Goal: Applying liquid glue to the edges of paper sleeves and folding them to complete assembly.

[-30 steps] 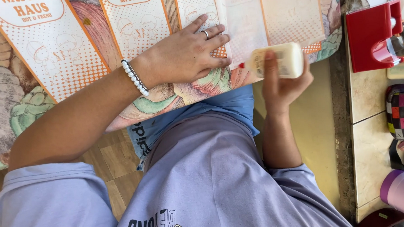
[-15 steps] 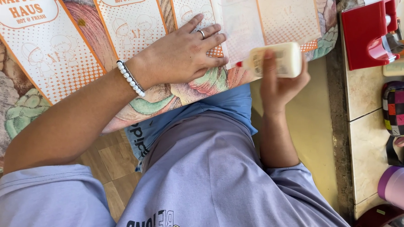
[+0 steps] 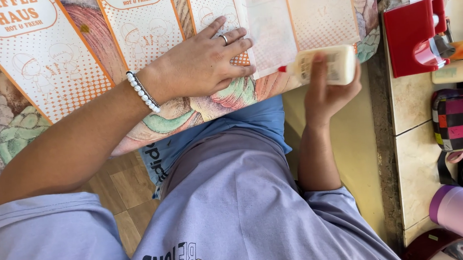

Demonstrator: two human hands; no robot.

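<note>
My left hand (image 3: 200,64), with a ring and a white bead bracelet, presses flat on a row of white paper bags with orange dotted print (image 3: 144,30). The bags lie overlapped on a table with a patterned cloth (image 3: 214,102). My right hand (image 3: 326,89) grips a cream glue bottle (image 3: 332,63) held sideways. Its red tip (image 3: 282,69) points left at the lower edge of a translucent bag flap (image 3: 269,35), just right of my left fingertips.
A red tape dispenser (image 3: 414,33) and small bottles (image 3: 455,71) sit on a tiled counter (image 3: 414,137) to the right. A checkered pouch (image 3: 457,117) and a pink tumbler (image 3: 458,208) lie further along it. Wood floor (image 3: 122,187) shows below the table.
The bottle's red tip has come to the flap's lower edge. My left hand stays pressed on the bags.
</note>
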